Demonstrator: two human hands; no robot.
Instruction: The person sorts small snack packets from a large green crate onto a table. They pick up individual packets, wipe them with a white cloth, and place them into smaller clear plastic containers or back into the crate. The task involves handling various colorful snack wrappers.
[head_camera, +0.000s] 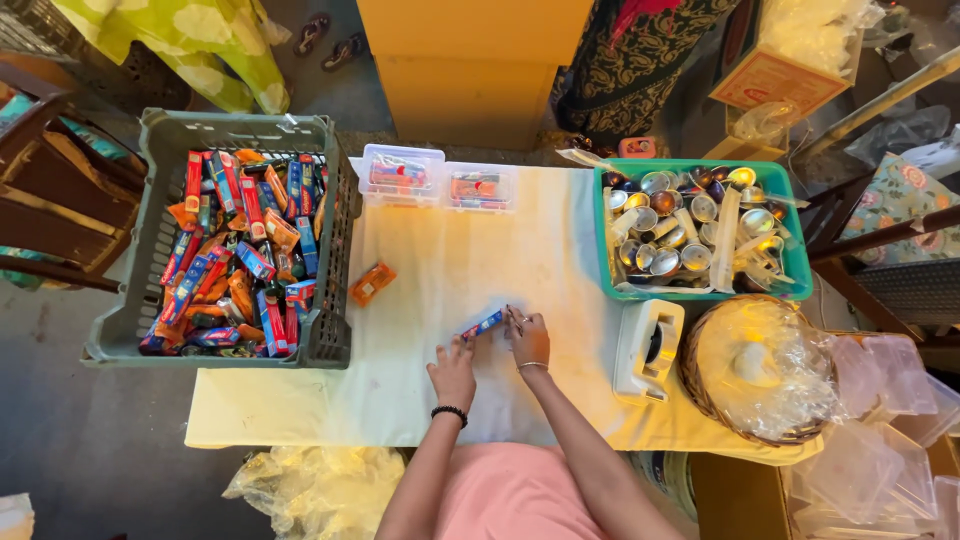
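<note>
Together, the 2 hands (left hand (453, 372), right hand (527, 338)) pinch a small blue packet (482, 325) by its ends.

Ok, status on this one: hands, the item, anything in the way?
Left hand and right hand both on small blue packet, flat on white cloth. Orange packet lies apart, clear of them.

Soft even daylight – sharp centre, wide-angle bending at edges
</note>
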